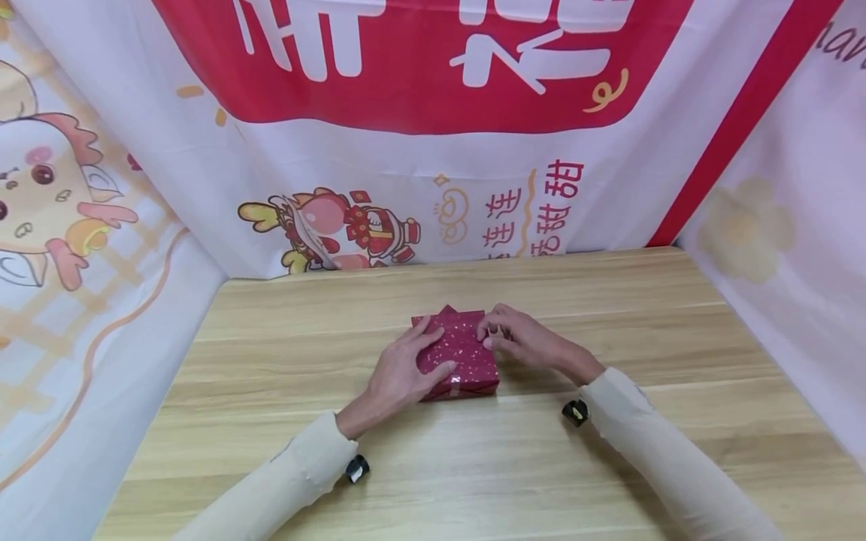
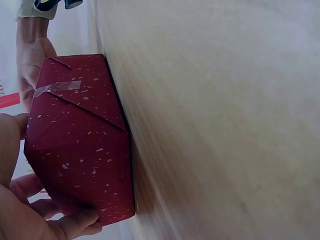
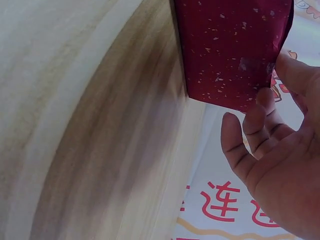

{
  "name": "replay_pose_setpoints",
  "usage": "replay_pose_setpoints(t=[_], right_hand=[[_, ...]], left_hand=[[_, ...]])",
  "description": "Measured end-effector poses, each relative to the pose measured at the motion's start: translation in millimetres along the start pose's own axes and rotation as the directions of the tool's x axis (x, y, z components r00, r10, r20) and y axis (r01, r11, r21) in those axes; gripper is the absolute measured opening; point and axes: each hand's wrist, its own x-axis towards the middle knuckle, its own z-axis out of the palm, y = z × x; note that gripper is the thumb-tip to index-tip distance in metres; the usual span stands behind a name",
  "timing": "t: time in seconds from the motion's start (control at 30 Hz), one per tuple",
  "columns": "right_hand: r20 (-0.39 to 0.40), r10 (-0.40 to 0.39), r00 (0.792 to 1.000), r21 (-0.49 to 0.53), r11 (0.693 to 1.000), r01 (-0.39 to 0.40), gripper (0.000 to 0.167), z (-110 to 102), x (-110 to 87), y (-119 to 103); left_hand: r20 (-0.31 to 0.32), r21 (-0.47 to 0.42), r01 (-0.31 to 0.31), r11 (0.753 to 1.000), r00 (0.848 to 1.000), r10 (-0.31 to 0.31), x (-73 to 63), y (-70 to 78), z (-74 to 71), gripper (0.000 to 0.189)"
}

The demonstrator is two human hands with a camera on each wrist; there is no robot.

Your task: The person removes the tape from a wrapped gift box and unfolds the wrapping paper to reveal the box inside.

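A gift box wrapped in dark red speckled paper point(image 1: 463, 353) lies on the wooden table. My left hand point(image 1: 406, 364) grips its left part, with the thumb along the near top edge and the fingers reaching round the side in the left wrist view. At the far right corner my right hand point(image 1: 524, 334) has its thumb and a bent finger against the box's edge; the other fingers are curled loosely beside it in the right wrist view. A strip of clear tape point(image 2: 62, 86) crosses the folded near end. Another tape piece point(image 3: 252, 65) sits near my right thumb. A pointed paper flap point(image 1: 448, 309) sticks out behind.
The wooden table point(image 1: 284, 361) extends around the box on all sides. Behind it hangs a white and red printed cloth point(image 1: 419, 173), with further printed cloths at the left point(image 1: 68, 300) and right point(image 1: 778, 300). Small black devices are on both wrists.
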Motion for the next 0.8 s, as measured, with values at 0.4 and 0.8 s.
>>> replay_pose_setpoints(t=[0.4,0.8], right_hand=[[-0.038,-0.045,0.998,-0.073,0.996,0.042,0.005,1.5,-1.6,-1.2],[0.000,-0.028,1.000,-0.049,0.998,0.028,0.007,-1.4,-0.1,-1.3]], left_hand=[[0.004,0.001,0.000,1.000,1.000,0.000,0.3,0.9,0.3,0.065],[0.000,0.001,-0.008,1.000,1.000,0.008,1.1,0.0,0.9,0.066]])
